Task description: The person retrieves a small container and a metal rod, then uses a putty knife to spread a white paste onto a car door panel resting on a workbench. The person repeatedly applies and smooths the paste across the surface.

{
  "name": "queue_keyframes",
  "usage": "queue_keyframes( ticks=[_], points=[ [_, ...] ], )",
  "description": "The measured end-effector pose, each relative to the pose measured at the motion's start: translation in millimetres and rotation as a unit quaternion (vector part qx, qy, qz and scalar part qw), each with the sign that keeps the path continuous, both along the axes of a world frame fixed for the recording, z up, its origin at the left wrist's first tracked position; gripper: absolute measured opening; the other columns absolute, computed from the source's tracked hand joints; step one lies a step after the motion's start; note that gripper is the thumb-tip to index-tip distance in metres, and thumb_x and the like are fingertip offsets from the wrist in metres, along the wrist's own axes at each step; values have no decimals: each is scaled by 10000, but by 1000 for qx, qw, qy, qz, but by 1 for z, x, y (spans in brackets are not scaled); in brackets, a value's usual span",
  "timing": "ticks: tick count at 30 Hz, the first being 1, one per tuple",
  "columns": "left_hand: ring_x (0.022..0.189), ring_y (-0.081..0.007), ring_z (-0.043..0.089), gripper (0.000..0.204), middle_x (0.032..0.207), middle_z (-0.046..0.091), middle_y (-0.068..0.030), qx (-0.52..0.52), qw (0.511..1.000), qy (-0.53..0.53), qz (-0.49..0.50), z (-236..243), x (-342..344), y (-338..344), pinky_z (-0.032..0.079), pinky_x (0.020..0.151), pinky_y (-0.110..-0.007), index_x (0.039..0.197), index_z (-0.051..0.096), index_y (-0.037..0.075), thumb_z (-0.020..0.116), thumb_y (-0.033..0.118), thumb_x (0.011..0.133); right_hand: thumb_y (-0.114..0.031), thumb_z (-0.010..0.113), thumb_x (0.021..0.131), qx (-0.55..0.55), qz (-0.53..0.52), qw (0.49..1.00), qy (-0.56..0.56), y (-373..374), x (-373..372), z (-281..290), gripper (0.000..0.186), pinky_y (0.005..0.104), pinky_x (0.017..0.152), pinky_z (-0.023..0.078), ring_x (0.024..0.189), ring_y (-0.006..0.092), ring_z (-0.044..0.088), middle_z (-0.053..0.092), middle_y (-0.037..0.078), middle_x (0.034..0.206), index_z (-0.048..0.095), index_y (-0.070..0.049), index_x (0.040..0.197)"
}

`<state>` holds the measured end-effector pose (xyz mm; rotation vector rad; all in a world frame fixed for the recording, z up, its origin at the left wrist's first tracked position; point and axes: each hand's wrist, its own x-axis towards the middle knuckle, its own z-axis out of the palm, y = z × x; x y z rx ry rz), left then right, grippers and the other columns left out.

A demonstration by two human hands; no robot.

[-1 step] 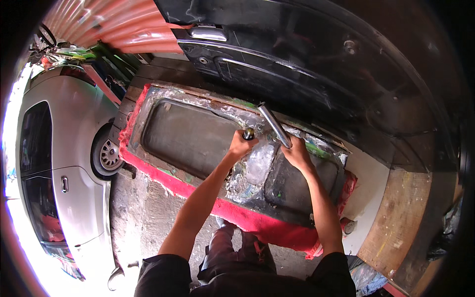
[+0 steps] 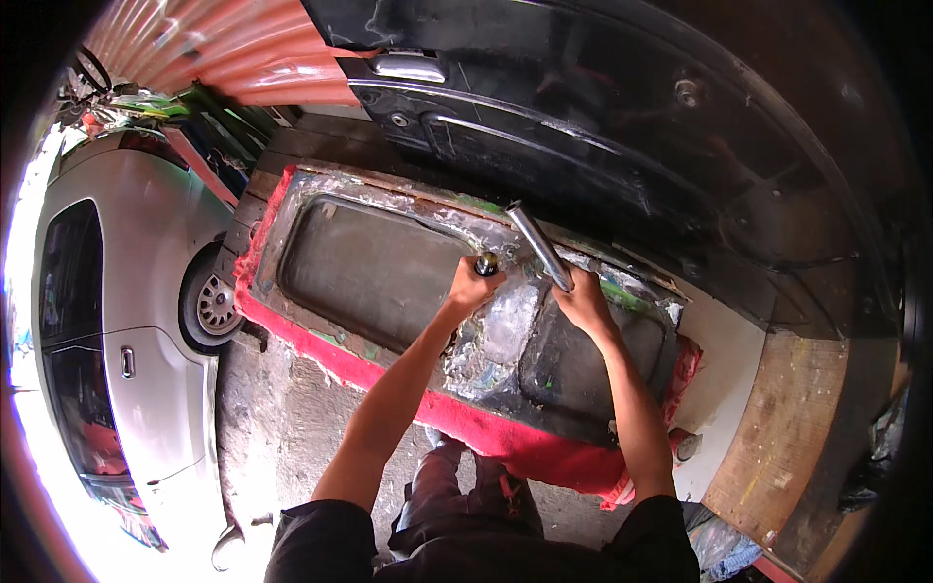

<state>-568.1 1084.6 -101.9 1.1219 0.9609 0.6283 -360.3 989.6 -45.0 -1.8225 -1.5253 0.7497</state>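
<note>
A red car door (image 2: 321, 335) lies flat in front of me, its skin stripped to bare metal with grey filler around the two window openings. My left hand (image 2: 469, 288) is closed on a small dark tool (image 2: 485, 263) with a round head, held against the pillar between the openings. My right hand (image 2: 583, 301) grips the lower end of a shiny metal tube (image 2: 537, 245), which slants up and to the left over the door's top edge. Both hands are close together over the patched middle strip (image 2: 501, 325).
A silver car (image 2: 117, 321) stands at the left, its wheel (image 2: 214, 306) near the door's corner. A black car body (image 2: 583, 117) rises behind the door. Corrugated reddish sheet (image 2: 243, 49) is top left, a wooden board (image 2: 787, 428) at the right, rough concrete floor (image 2: 282, 418) below.
</note>
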Motion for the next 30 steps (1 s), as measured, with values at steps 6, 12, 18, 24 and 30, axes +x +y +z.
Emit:
queue_keyframes(
  ticks=[6, 12, 18, 24, 30],
  points=[
    [408, -71, 423, 246, 512, 483, 11, 32, 999, -10, 17, 8, 0, 4, 297, 379, -272, 597, 506, 40, 689, 41, 761, -72, 606, 779, 9, 5, 1000, -7, 11, 1, -2, 302, 410, 664, 498, 743, 365, 657, 634, 232, 777, 617, 15, 1068],
    [402, -69, 423, 257, 502, 482, 2, 22, 999, -12, 23, 10, -2, 11, 294, 374, -267, 588, 497, 42, 675, 24, 773, -70, 603, 776, -23, 21, 999, 8, 10, -8, -1, 263, 419, 646, 489, 719, 365, 648, 628, 228, 754, 619, 23, 1021],
    [392, -71, 413, 270, 487, 463, 3, 40, 999, -10, 11, 9, 6, 10, 281, 365, -266, 574, 494, 41, 671, 13, 775, -46, 600, 769, 22, 44, 999, -8, 18, -2, -21, 207, 395, 583, 455, 601, 293, 581, 572, 195, 680, 601, 31, 961],
    [469, -55, 431, 241, 524, 489, 26, 48, 998, 17, -23, -4, 0, 10, 326, 421, -284, 583, 514, 41, 708, 61, 724, -65, 625, 776, 66, 50, 996, -28, 32, -1, 10, 320, 435, 669, 507, 802, 405, 655, 635, 259, 804, 622, 18, 1085],
    [407, -61, 422, 277, 487, 461, 21, 55, 998, -11, -6, -5, 3, 8, 272, 369, -262, 556, 493, 47, 680, 11, 757, -59, 648, 776, 12, 0, 999, -39, 32, -5, 19, 219, 466, 686, 494, 815, 430, 634, 632, 246, 787, 610, 27, 973]
  ],
)
